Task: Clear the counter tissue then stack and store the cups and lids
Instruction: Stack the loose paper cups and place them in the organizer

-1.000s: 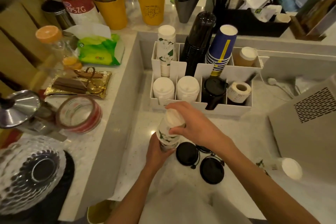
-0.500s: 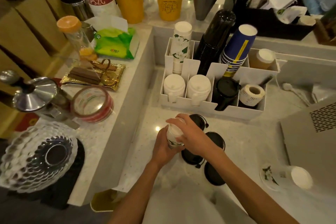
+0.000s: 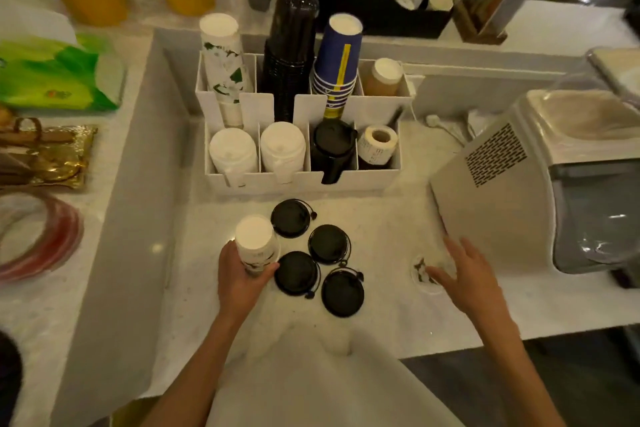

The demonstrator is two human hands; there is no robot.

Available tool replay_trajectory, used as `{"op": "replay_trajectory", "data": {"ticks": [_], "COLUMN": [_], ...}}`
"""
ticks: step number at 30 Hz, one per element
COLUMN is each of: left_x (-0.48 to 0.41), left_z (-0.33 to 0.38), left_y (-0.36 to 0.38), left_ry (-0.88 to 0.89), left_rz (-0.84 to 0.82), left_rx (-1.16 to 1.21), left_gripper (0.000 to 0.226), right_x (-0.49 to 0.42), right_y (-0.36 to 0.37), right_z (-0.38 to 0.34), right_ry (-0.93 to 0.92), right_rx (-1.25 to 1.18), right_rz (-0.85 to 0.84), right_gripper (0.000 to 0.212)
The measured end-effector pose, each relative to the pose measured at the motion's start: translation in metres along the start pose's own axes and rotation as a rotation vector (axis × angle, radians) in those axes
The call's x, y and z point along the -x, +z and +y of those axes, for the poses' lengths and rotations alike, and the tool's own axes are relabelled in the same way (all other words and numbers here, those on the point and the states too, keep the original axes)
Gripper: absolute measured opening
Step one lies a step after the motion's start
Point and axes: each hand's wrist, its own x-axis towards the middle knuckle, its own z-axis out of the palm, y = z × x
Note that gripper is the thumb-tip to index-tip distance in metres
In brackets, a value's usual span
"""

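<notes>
On the raised ledge at far left lies a green tissue pack (image 3: 52, 74), with a gold tray (image 3: 52, 156) and a roll of red tape (image 3: 38, 239) nearer the camera. On the lower white counter (image 3: 388, 225) the left hand (image 3: 239, 274) is wrapped around a small stack of flower-printed paper cups (image 3: 256, 244), held bottom-up and standing just left of four black lids (image 3: 325, 244) that lie flat in a loose cluster, some touching one another. Behind them sits a white organiser (image 3: 301, 180): its front row holds two stacks of white lids (image 3: 256, 152), a stack of black lids (image 3: 332, 146) and a label roll (image 3: 377, 144); its back row holds a tall flower-printed cup stack (image 3: 225, 59), a black cup stack (image 3: 291, 45), a blue cup stack (image 3: 337, 62) and a brown stack (image 3: 382, 76). To the right, the right hand (image 3: 467, 274) is spread open, fingers resting on or just over a single flower-printed cup (image 3: 424, 274) lying on its side on the counter, beside a grey machine (image 3: 512, 191).
</notes>
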Motion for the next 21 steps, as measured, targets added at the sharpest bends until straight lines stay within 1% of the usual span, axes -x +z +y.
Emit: {"op": "replay_trajectory", "data": {"ticks": [1, 3, 5, 8, 10, 12, 14, 15, 17, 21], "left_x": [0.000, 0.000, 0.000, 0.000, -0.001, 0.000, 0.001, 0.002, 0.002, 0.004], "left_z": [0.000, -0.001, -0.002, -0.005, -0.005, -0.003, 0.001, 0.003, 0.005, 0.010], "left_y": [0.000, 0.002, 0.003, 0.003, 0.003, 0.003, 0.001, 0.001, -0.001, -0.003], "left_ry": [-0.009, -0.024, -0.021, -0.009, -0.007, -0.016, -0.031, -0.036, -0.037, -0.076], "left_rz": [-0.001, -0.007, -0.015, -0.023, -0.028, -0.026, -0.020, -0.022, -0.033, -0.043], "left_rx": [-0.003, -0.011, -0.015, -0.023, -0.021, -0.004, 0.010, 0.013, 0.007, -0.023], "left_gripper": [0.090, 0.092, 0.094, 0.093, 0.092, 0.089, 0.088, 0.088, 0.089, 0.093], "right_x": [0.002, 0.004, 0.004, 0.006, 0.009, 0.013, 0.015, 0.016, 0.015, 0.013], "right_y": [0.004, 0.011, 0.012, 0.001, -0.011, -0.028, -0.045, -0.052, -0.061, -0.063], "right_z": [0.004, 0.006, 0.006, 0.002, -0.007, -0.028, -0.063, -0.085, -0.134, -0.225], "right_ry": [0.000, -0.028, 0.005, 0.087, 0.043, -0.070, -0.229, -0.300, -0.433, -0.738], "right_rx": [-0.046, -0.102, -0.162, -0.295, -0.282, -0.269, -0.302, -0.339, -0.428, -0.390], "right_rz": [0.000, 0.065, 0.104, 0.100, 0.136, 0.198, 0.223, 0.199, 0.094, -0.120], "right_gripper": [0.062, 0.052, 0.054, 0.064, 0.065, 0.066, 0.068, 0.069, 0.071, 0.073]}}
